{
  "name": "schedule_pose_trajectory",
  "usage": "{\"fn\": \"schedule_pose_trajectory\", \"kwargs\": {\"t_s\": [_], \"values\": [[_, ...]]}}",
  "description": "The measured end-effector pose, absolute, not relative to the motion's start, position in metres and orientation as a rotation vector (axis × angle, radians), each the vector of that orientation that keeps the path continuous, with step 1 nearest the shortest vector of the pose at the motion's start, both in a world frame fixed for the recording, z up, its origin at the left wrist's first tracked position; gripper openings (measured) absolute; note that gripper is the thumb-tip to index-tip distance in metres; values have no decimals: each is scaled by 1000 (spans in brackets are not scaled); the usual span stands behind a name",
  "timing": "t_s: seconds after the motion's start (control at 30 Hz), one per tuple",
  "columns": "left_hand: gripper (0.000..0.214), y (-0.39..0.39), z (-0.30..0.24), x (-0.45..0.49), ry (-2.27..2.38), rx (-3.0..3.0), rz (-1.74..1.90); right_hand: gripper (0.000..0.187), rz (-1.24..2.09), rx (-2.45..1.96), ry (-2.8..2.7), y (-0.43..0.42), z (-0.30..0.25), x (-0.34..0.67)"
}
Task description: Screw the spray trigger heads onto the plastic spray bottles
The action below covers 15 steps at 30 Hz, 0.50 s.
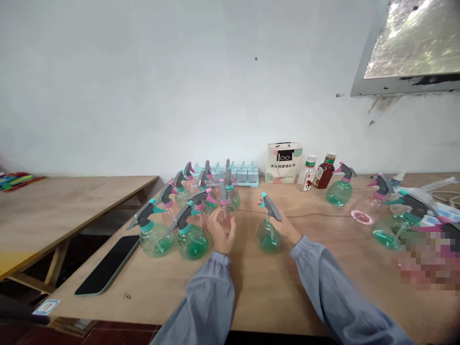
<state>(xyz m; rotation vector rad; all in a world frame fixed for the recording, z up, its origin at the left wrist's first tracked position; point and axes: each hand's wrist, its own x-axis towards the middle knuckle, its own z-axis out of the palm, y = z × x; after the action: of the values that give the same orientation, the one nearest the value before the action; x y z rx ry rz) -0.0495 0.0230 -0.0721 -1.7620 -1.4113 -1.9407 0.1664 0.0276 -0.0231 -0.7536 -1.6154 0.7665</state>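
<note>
My left hand (222,231) is curled round the body of a pink spray bottle (224,211) at the right end of a cluster of spray bottles. My right hand (283,226) grips the neck of a green spray bottle (269,238) with a grey and teal trigger head. This one stands upright, apart from the cluster. Just left of my left hand are a green spray bottle (193,243) and another green spray bottle (156,239), with several pink and green ones behind them.
A black phone (108,266) lies at the table's left. Along the wall stand light-blue containers (247,175), a paper bag (283,165), a white-labelled bottle (309,173) and a dark red bottle (324,171). More spray bottles (339,192) stand on the right, near a blurred patch.
</note>
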Motion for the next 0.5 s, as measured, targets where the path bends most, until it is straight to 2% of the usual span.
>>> {"fn": "schedule_pose_trajectory", "kwargs": {"t_s": [0.2,0.33,0.5], "values": [[73,47,-78,-51,-1704,-1838,-1773,30,954,-699,-1462,46,-14,169],[72,46,-80,-47,-1864,-1841,-1629,32,1135,-664,-1358,57,-12,173],[73,38,-83,-40,-1810,-2020,-1574,31,1209,-645,-1303,53,-25,175]]}}
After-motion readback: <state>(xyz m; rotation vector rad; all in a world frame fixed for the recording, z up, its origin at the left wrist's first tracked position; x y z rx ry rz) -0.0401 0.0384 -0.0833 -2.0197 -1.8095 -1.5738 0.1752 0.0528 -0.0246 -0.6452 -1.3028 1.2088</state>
